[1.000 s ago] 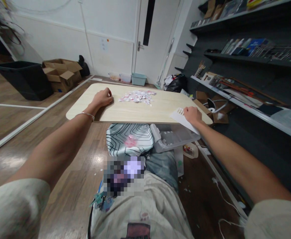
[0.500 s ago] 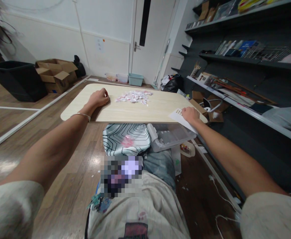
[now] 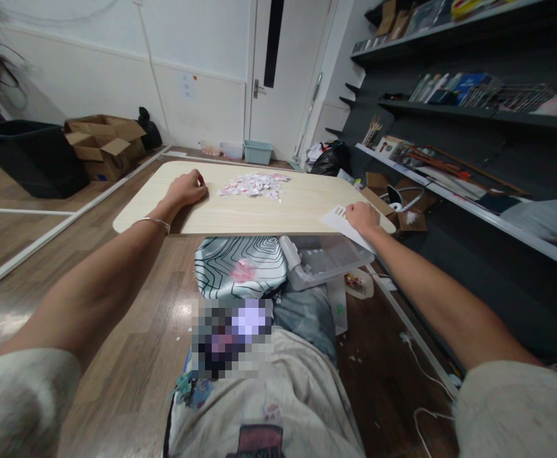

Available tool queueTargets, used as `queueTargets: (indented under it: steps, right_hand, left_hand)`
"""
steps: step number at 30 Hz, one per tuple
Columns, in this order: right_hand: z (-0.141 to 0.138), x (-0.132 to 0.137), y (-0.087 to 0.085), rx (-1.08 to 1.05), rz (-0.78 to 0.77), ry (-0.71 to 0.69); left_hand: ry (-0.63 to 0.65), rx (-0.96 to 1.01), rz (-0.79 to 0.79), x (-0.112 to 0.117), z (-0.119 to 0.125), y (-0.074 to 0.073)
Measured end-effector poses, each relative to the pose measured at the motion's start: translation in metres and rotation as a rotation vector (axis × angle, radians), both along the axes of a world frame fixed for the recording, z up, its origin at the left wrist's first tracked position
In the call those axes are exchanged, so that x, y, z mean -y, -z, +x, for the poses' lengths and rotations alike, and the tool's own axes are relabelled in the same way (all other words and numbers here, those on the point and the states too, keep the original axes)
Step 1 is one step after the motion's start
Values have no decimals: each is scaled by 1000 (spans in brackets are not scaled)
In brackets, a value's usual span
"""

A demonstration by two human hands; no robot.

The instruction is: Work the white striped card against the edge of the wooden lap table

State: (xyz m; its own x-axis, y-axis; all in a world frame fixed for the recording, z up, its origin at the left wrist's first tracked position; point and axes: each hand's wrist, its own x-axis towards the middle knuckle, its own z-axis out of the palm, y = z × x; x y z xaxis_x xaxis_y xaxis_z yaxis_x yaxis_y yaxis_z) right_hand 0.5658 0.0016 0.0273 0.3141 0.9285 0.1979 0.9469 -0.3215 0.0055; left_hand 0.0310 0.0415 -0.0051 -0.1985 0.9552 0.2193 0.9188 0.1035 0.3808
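Workshop-like room with crowded supply shelving (image 3: 450, 137)

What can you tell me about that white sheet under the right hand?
The white sheet is thin and looks like paper or card. Near its far end is a row of small tan patches, seemingly cut-outs showing the wooden-looking tabletop beneath. It lies slanted at the tabletop's right side, its near end reaching past the front edge. The right hand rests on it, fingers curled, covering part; whether they grip or only press it, I cannot tell.
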Motion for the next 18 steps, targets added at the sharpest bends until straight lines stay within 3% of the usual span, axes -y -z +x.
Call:
queueTargets:
  steps: [18]
  right_hand:
    - [-10, -13, -2, -17, 10, -20]
  left_hand:
    - [8, 10, -6, 2, 1, -3]
